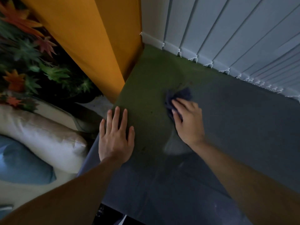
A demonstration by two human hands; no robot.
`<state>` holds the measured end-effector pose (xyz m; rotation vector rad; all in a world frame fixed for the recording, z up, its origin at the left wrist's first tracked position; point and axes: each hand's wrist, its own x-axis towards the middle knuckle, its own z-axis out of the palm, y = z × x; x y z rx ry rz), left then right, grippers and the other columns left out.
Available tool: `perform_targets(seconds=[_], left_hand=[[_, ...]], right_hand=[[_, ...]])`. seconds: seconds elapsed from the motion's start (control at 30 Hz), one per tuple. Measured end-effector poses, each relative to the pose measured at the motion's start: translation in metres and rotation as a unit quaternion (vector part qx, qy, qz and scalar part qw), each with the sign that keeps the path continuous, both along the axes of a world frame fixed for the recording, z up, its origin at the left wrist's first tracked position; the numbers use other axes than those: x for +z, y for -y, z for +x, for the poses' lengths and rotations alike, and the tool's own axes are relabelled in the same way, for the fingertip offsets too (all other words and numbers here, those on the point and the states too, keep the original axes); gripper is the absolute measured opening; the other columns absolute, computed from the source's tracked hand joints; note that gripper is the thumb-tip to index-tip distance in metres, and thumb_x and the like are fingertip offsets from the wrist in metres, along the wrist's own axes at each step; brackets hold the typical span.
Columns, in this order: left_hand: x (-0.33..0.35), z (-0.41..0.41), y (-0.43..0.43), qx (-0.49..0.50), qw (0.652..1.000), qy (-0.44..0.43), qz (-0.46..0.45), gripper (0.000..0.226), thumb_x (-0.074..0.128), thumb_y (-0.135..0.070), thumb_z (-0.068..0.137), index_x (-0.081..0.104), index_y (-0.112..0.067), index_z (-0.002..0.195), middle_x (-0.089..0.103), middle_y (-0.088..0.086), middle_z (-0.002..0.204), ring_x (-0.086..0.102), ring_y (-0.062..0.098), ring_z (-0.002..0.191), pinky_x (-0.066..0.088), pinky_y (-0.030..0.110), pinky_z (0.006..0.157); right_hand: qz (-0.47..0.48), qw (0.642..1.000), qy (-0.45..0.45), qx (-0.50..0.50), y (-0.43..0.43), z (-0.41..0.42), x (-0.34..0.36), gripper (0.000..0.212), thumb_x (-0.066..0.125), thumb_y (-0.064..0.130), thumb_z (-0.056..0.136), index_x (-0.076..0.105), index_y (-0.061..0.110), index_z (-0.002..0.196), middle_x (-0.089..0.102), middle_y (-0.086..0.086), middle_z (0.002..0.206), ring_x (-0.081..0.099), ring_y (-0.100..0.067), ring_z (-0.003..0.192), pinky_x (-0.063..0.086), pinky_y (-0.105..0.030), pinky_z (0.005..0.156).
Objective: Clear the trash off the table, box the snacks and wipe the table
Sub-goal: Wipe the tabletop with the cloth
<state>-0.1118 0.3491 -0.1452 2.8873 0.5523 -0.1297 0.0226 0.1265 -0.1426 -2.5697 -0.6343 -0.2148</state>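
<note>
- Cloth [178, 98] — a dark blue, bunched rag — lies on the tabletop [243, 127] toward the far middle, partly tucked under fingers; its bulk sticks out ahead of and to the left of the knuckles.
- Right hand [186, 120] sits directly on top of the cloth, fingers curled and pressing it down onto the surface, fingertips pointing up-left toward the far corner.
- Left hand [116, 135] is well apart from the cloth, lying flat with fingers spread at the tabletop's left edge, holding nothing — it looks like a brace.
- Relation that matters: the cloth is already under the right hand, and the unwiped-looking stretch lies beyond it, toward the far left corner and along the blinds [227, 38]; the right arm is plainly the nearer one for that sweep.
- Tabletop shows no trash or snacks in view, so wiping seems the step in hand; a few faint specks sit between the two hands.
- Beyond the left edge: an orange curtain [97, 38], leafy plant [32, 54] and pale cushions [40, 135].
</note>
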Motion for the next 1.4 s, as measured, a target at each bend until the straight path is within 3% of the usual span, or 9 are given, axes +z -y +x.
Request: perform_targets(seconds=[0.1, 0.3, 0.5, 0.57, 0.8, 1.0, 1.23, 1.3, 1.4], left_hand=[[0.001, 0.0, 0.001, 0.001, 1.0, 0.004, 0.009, 0.064, 0.026, -0.048, 0.103, 0.02, -0.023, 0.161, 0.015, 0.003, 0.168, 0.005, 0.026, 0.156, 0.013, 0.049, 0.125], [0.002, 0.001, 0.002, 0.0, 1.0, 0.013, 0.014, 0.062, 0.029, -0.046, 0.103, 0.024, -0.021, 0.16, 0.018, 0.005, 0.168, 0.009, 0.027, 0.156, 0.016, 0.05, 0.124], [0.003, 0.0, 0.001, -0.005, 1.0, 0.013, 0.011, 0.062, 0.029, -0.046, 0.103, 0.025, -0.021, 0.16, 0.017, 0.004, 0.168, 0.008, 0.026, 0.156, 0.016, 0.049, 0.124], [0.003, -0.001, 0.0, -0.005, 1.0, 0.007, 0.008, 0.062, 0.027, -0.046, 0.103, 0.024, -0.021, 0.16, 0.016, 0.004, 0.168, 0.006, 0.026, 0.156, 0.015, 0.049, 0.125], [0.003, 0.001, -0.001, -0.004, 1.0, -0.015, 0.003, 0.063, 0.023, -0.049, 0.104, 0.017, -0.023, 0.161, 0.01, 0.002, 0.169, 0.0, 0.023, 0.157, 0.012, 0.048, 0.125], [0.004, 0.001, -0.001, -0.002, 1.0, -0.025, 0.0, 0.063, 0.024, -0.049, 0.103, 0.018, -0.024, 0.161, 0.011, 0.002, 0.169, 0.002, 0.023, 0.157, 0.014, 0.049, 0.125], [0.005, 0.002, -0.002, -0.003, 0.999, -0.037, -0.006, 0.064, 0.024, -0.05, 0.104, 0.012, -0.026, 0.162, 0.005, 0.0, 0.17, -0.003, 0.022, 0.157, 0.009, 0.048, 0.126], [0.005, 0.002, -0.002, -0.003, 0.999, -0.036, -0.007, 0.064, 0.025, -0.049, 0.104, 0.014, -0.026, 0.162, 0.006, 0.001, 0.17, -0.003, 0.023, 0.157, 0.01, 0.048, 0.126], [0.005, 0.001, -0.003, -0.005, 0.999, -0.035, -0.007, 0.064, 0.024, -0.05, 0.103, 0.015, -0.026, 0.162, 0.006, 0.001, 0.17, -0.002, 0.023, 0.157, 0.011, 0.048, 0.126]], right_hand=[[-0.007, 0.996, 0.019, 0.088, 0.02, 0.025, 0.0, 0.035, 0.057, 0.019, 0.096, 0.064, 0.017, 0.129, 0.062, 0.0, 0.13, 0.056, -0.03, 0.109, 0.045, -0.042, 0.088], [-0.008, 0.982, -0.026, -0.186, 0.004, 0.121, -0.002, 0.033, 0.041, 0.027, 0.091, 0.065, 0.022, 0.113, 0.067, -0.004, 0.113, 0.059, -0.036, 0.104, 0.038, -0.036, 0.084], [0.028, 0.988, -0.023, 0.148, -0.045, 0.049, 0.003, 0.033, 0.06, 0.017, 0.093, 0.067, 0.014, 0.125, 0.066, -0.002, 0.123, 0.056, -0.028, 0.107, 0.045, -0.039, 0.092], [0.008, 0.984, -0.004, 0.177, -0.034, 0.062, 0.001, 0.034, 0.059, 0.016, 0.092, 0.067, 0.015, 0.126, 0.066, -0.001, 0.124, 0.056, -0.03, 0.106, 0.045, -0.04, 0.09], [0.029, 0.996, -0.021, -0.083, -0.058, 0.128, 0.003, 0.032, 0.047, 0.023, 0.094, 0.067, 0.02, 0.12, 0.069, -0.003, 0.113, 0.059, -0.029, 0.101, 0.04, -0.033, 0.089], [0.042, 0.971, -0.018, 0.236, -0.071, 0.079, 0.004, 0.033, 0.065, 0.009, 0.089, 0.07, 0.013, 0.122, 0.067, -0.003, 0.119, 0.055, -0.027, 0.104, 0.045, -0.036, 0.091], [0.047, 0.997, -0.048, -0.036, -0.093, 0.166, 0.005, 0.034, 0.049, 0.034, 0.096, 0.067, 0.023, 0.122, 0.068, 0.002, 0.114, 0.06, -0.022, 0.107, 0.044, -0.031, 0.098], [0.05, 0.997, -0.053, 0.022, -0.107, 0.135, 0.008, 0.03, 0.055, 0.026, 0.096, 0.067, 0.021, 0.123, 0.068, 0.001, 0.118, 0.057, -0.021, 0.107, 0.039, -0.025, 0.095], [0.02, 0.968, -0.06, 0.243, -0.103, 0.09, 0.014, 0.034, 0.062, 0.015, 0.093, 0.067, 0.018, 0.126, 0.065, 0.0, 0.125, 0.052, -0.021, 0.109, 0.043, -0.029, 0.094]])
